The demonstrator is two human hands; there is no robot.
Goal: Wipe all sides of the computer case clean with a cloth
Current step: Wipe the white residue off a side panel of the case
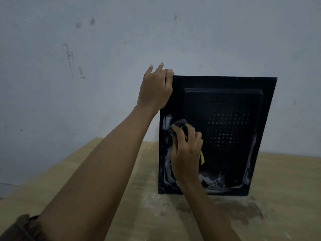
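- Computer case [225, 136] stands upright on the wooden bench [260, 214], close to the wall [104, 49], vented side panel facing the camera.
- Left hand [155, 89] grips the case's top-left corner — some fingers hooked over the top edge.
- Right hand [186, 152] clutches a dark cloth [178, 125] with yellow trim, pressed against the panel's lower left.
- White smears along the panel's left and bottom edges.

cloth [179, 123] mostly under right hand [186, 153]
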